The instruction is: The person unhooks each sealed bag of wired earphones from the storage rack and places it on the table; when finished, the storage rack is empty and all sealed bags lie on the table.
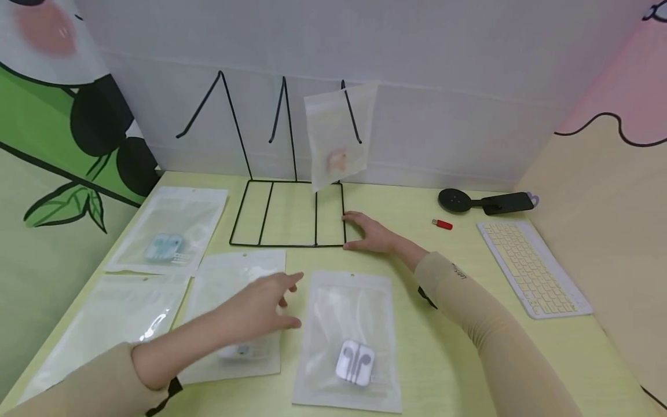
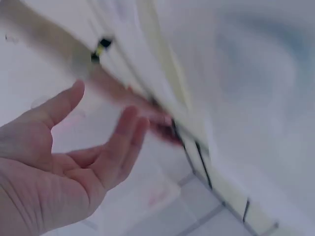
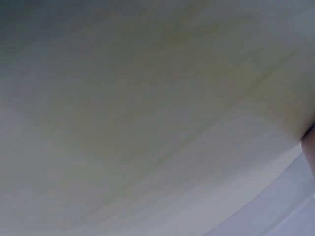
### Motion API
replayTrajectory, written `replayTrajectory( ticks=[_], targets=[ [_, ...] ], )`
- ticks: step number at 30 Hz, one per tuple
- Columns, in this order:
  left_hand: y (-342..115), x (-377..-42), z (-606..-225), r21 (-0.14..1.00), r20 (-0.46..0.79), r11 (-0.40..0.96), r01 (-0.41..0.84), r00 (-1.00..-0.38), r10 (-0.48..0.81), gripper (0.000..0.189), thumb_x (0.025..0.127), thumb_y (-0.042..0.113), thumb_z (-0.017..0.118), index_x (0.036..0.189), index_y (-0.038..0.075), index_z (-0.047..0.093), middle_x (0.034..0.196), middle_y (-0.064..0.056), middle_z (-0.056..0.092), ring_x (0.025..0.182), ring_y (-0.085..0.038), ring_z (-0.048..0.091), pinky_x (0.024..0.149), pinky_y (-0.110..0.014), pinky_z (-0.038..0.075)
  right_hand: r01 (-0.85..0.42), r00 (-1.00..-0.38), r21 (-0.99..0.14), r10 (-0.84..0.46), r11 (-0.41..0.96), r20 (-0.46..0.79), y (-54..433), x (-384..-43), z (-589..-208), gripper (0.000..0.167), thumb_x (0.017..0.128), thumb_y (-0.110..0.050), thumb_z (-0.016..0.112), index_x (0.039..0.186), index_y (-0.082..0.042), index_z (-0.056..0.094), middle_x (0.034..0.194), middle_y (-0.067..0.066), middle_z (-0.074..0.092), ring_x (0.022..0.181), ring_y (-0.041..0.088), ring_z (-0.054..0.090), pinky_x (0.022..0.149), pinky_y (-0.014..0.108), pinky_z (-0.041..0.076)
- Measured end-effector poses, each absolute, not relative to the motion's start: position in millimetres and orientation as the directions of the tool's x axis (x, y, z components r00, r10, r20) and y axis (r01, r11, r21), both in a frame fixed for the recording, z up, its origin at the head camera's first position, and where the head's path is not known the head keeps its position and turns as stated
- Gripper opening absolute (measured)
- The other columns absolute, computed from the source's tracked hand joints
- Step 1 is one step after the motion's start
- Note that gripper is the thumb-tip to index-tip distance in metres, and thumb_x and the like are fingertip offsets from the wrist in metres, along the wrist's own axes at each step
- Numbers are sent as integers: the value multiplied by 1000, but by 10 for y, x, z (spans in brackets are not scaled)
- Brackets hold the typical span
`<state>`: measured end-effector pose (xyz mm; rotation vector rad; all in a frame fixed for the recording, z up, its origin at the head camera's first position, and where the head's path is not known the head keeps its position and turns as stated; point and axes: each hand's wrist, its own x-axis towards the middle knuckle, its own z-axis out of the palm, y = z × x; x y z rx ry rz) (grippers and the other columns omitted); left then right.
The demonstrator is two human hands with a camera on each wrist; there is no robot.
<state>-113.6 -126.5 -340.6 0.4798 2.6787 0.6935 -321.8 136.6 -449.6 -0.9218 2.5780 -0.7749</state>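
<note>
A black wire rack (image 1: 278,245) stands at the back of the table, with three bent hook arms rising from its base. From its right hook hangs a white zip bag (image 1: 325,124) holding a small pinkish item. My right hand (image 1: 372,234) touches the right side of the rack's base, thumb and fingers spread. Over a bag (image 1: 208,289) of earphones, my left hand (image 1: 260,307) hovers with its fingers extended, holding nothing. Right of it lies another bag (image 1: 351,307) with white earphones (image 1: 355,363) in a clear case. The right wrist view shows mostly a blurred pale surface.
At the left lie a bag (image 1: 195,211) with blue earphones and a further clear bag (image 1: 125,301). A white keyboard (image 1: 531,269), a red USB stick (image 1: 442,224) and a black round-headed object (image 1: 455,200) with a flat black piece are at the right.
</note>
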Motion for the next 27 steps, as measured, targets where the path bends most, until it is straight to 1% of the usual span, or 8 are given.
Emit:
replayTrajectory(
  ticks=[2, 4, 7, 11, 15, 19, 22, 27],
  targets=[
    [-1400, -1356, -3320, 462, -200, 849, 257, -902, 382, 86, 75, 32, 79, 144, 4, 36, 132, -16, 52, 110, -27, 57, 92, -44, 49, -499, -751, -575, -655, 649, -88, 1371, -3220, -4487, 81, 85, -48, 66, 149, -16, 28, 157, 8, 17, 144, 26, 15, 116, 45, 14],
    [-1573, -1615, -3287, 425, -160, 859, 286, -910, 382, 88, 77, 36, 77, 146, 4, 33, 140, -21, 43, 124, -37, 45, 101, -53, 40, -496, -752, -576, -653, 649, -88, 1375, -3216, -4479, 81, 85, -47, 66, 149, -16, 28, 157, 9, 17, 144, 27, 15, 116, 45, 14],
    [-1854, -2010, -3318, 426, -127, 851, 307, -911, 392, 90, 78, 39, 76, 147, 4, 29, 147, -23, 33, 135, -42, 29, 107, -57, 29, -493, -753, -578, -652, 651, -92, 1377, -3212, -4478, 80, 85, -46, 67, 149, -16, 28, 157, 8, 17, 144, 26, 14, 116, 45, 14],
    [-2177, -2409, -3438, 450, -117, 826, 339, -895, 431, 93, 77, 43, 75, 146, 2, 29, 150, -24, 26, 139, -43, 18, 108, -59, 23, -492, -752, -583, -653, 647, -90, 1373, -3216, -4489, 80, 85, -45, 67, 149, -15, 28, 157, 8, 17, 144, 26, 15, 116, 44, 14],
    [-2415, -2667, -3591, 413, -104, 836, 362, -893, 438, 95, 75, 40, 79, 146, 1, 29, 152, -24, 21, 140, -44, 10, 107, -62, 19, -504, -745, -584, -662, 636, -78, 1366, -3230, -4497, 80, 85, -44, 67, 148, -12, 29, 156, 10, 18, 144, 29, 15, 116, 46, 15],
    [-2608, -2838, -3738, 421, -131, 847, 324, -902, 410, 97, 74, 35, 81, 147, 1, 27, 153, -25, 18, 141, -44, 5, 107, -64, 18, -518, -741, -578, -668, 630, -64, 1366, -3231, -4506, 81, 85, -43, 68, 148, -10, 29, 156, 13, 18, 143, 31, 16, 115, 48, 16],
    [-2716, -2927, -3825, 455, -172, 843, 288, -900, 400, 99, 73, 32, 82, 147, -1, 25, 153, -27, 15, 141, -45, 4, 106, -65, 18, -511, -744, -578, -665, 636, -74, 1363, -3228, -4497, 81, 85, -44, 67, 148, -11, 29, 156, 12, 18, 144, 29, 16, 116, 47, 16],
    [-2806, -3016, -3935, 433, -197, 847, 308, -885, 422, 103, 68, 36, 84, 145, -4, 28, 151, -30, 16, 139, -49, 6, 106, -65, 18, -497, -745, -582, -661, 644, -95, 1362, -3229, -4495, 81, 85, -45, 67, 149, -14, 27, 157, 8, 16, 144, 26, 14, 116, 44, 14]
  ],
)
